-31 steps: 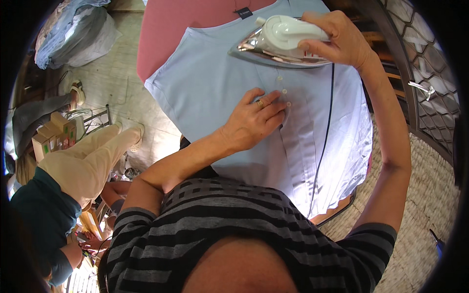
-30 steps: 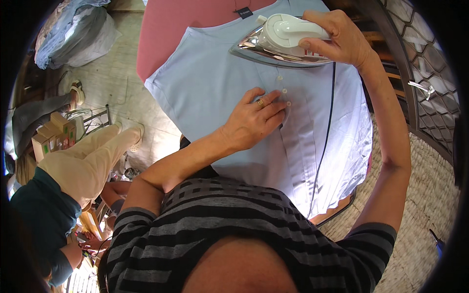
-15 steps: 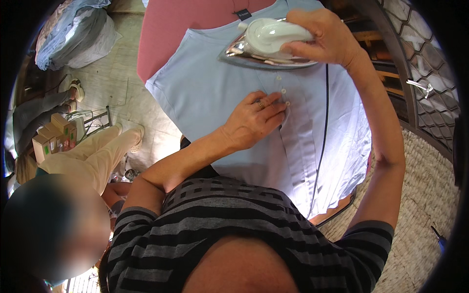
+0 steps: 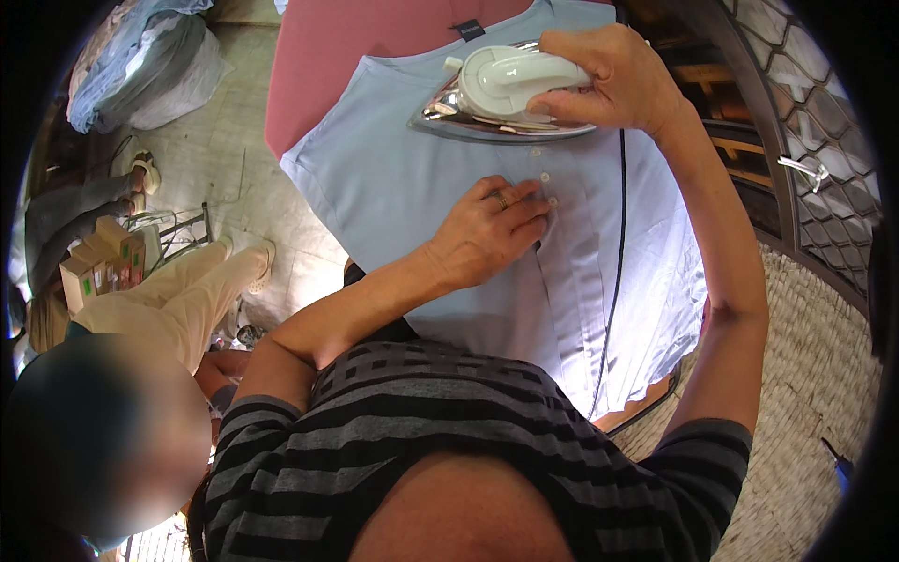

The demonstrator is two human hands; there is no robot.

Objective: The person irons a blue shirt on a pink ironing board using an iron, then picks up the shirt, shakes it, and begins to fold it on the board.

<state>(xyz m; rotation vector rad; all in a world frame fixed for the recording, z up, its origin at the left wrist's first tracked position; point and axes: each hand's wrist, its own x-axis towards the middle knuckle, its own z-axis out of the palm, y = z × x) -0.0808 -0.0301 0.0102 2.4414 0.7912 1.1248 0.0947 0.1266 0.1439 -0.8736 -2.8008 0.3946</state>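
Note:
A sleeveless-looking light blue shirt (image 4: 412,187) lies spread on a pink ironing board (image 4: 318,56), its small dark label at the collar and its button placket running toward me. My right hand (image 4: 618,80) is closed round the handle of a white and silver iron (image 4: 487,89). The iron's soleplate lies against the shirt's upper part, tip to the left, beside the buttons. Bent fingers of my left hand (image 4: 489,232) grip the shirt by the placket next to two buttons; the thumb is hidden beneath. A black cord (image 4: 618,244) runs down from the iron across the fabric.
At the lower left a person (image 4: 159,318) in light trousers is close to my left arm. Cardboard boxes (image 4: 103,258) stand beyond. A cloth pile (image 4: 140,70) lies at the upper left. Along the right are a metal lattice gate (image 4: 815,122) and a woven mat (image 4: 777,403).
The iron has slid slightly left and toward me, with my right hand still round its handle. My left hand has stayed in place on the shirt.

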